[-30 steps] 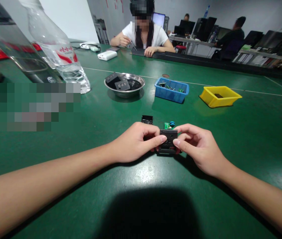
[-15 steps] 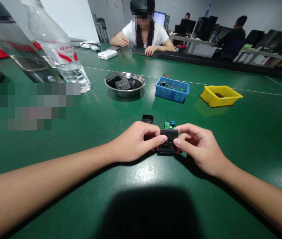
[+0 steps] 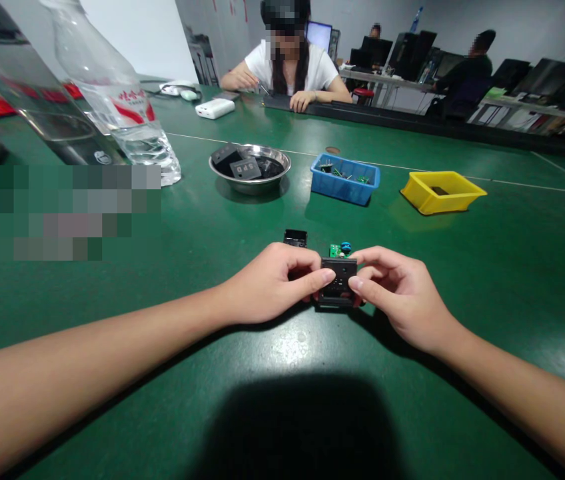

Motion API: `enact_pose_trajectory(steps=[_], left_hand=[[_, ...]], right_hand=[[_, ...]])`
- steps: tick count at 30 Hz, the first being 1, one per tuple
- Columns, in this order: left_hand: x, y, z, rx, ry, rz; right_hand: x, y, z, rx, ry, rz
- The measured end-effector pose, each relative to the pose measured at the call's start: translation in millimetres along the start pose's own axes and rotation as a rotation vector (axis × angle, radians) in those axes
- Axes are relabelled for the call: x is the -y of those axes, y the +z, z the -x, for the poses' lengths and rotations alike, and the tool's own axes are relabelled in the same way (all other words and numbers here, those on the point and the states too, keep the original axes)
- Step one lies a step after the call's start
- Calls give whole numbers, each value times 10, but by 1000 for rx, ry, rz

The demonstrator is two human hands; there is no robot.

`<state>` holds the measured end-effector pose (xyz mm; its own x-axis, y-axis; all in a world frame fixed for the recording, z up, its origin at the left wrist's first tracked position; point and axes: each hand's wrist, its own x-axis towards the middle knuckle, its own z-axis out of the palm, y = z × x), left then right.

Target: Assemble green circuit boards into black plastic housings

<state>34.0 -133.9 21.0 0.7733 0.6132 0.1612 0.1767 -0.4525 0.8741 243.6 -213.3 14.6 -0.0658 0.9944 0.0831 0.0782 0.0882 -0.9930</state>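
Observation:
A black plastic case [image 3: 339, 283] is held between both hands, low over the green table [image 3: 242, 413]. My left hand [image 3: 282, 283] grips its left side, thumb on the face. My right hand [image 3: 397, 293] pinches its right edge, thumb in front and fingers behind. Just beyond the case lies a green circuit board [image 3: 335, 251] with a blue part, partly hidden by the case and fingers. Another black piece [image 3: 296, 237] shows behind my left hand, its lower part covered.
A metal bowl [image 3: 250, 187] with black pieces, a blue bin [image 3: 345, 187] with small boards and a yellow bin [image 3: 442, 195] stand beyond my hands. Bottles [image 3: 137, 127] stand at the left. Across the table sits a person [image 3: 290, 73] near a white box [image 3: 215, 109].

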Motion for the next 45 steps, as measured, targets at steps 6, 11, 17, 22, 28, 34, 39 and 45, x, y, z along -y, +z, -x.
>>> enact_pose_trajectory(steps=[6,11,17,22,28,34,39,45], left_hand=[[4,1,-5,1,-8,7],[-19,-10,-8,4,-9,0],[-23,-17,-7,9,-4,-18],[-15,-21,-2,11,15,-29],[-16,-22,-1,4,8,-45],[-21,-21,-6,4,1,-28],[-34,-22,-6,10,-5,-31],[-24,-28,0,1,11,-56]], right_hand=[[6,-2,0,-5,4,7],[14,-4,2,2,8,36],[17,-11,5,5,2,52],[6,-14,3,8,4,67],[0,-14,6,6,6,88],[22,-17,4,12,2,100],[29,-17,3,0,0,87],[11,-7,0,2,3,69]])
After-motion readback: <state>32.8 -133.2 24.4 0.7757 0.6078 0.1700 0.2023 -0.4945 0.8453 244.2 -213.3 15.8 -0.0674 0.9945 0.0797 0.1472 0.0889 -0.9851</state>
